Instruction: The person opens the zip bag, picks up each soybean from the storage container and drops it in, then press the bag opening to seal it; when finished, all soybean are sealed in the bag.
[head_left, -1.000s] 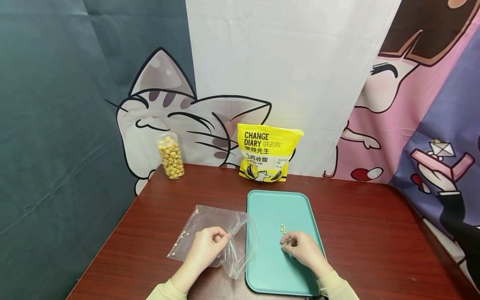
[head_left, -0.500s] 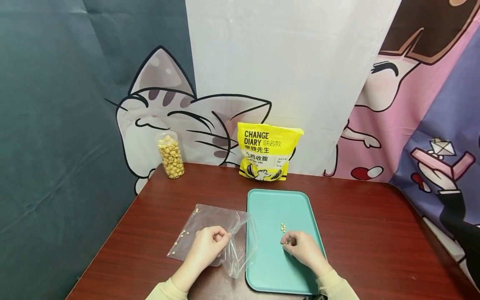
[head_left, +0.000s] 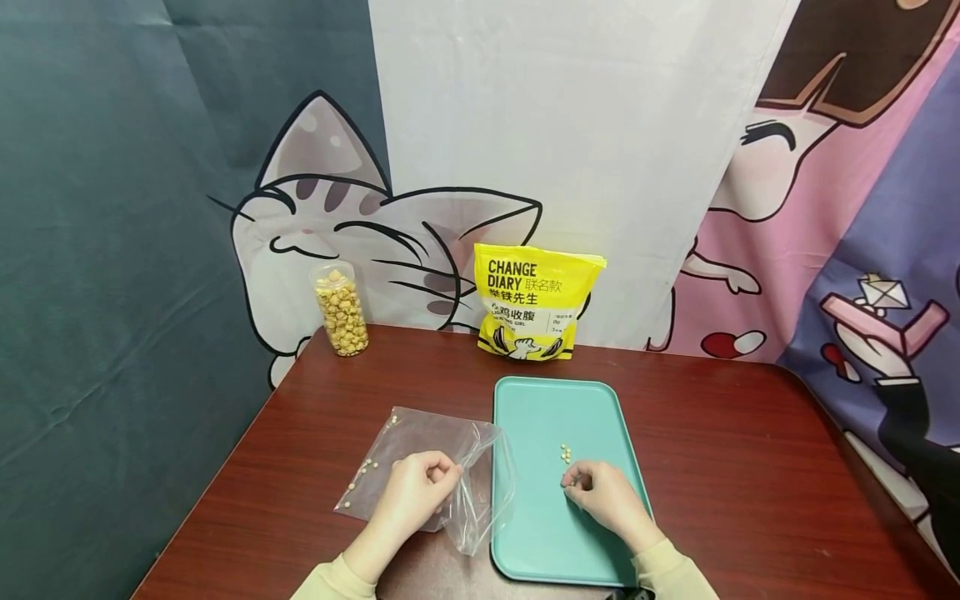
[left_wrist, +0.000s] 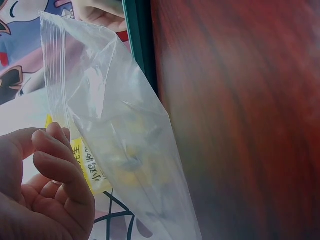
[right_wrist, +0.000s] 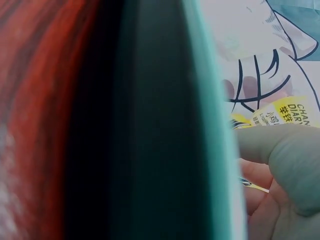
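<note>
My left hand pinches the edge of a clear plastic zip bag near its mouth. The bag lies on the table and overlaps the tray's left edge in the head view. Several small, round, pale-yellow bean-like pieces sit inside, toward its far left side. My right hand is low over the turquoise tray, thumb and fingertips together around a small bean-like piece that they mostly hide. Several more of the same loose pieces lie just beyond those fingertips.
At the back left stands a clear jar of popcorn. A yellow snack pouch stands upright behind the tray. The dark red wooden table extends right of the tray, and printed cloths hang along its back and left.
Both hands stay almost in place. My right fingertips have closed in slightly over the small piece, which showed more between them before; the bag has not moved.
</note>
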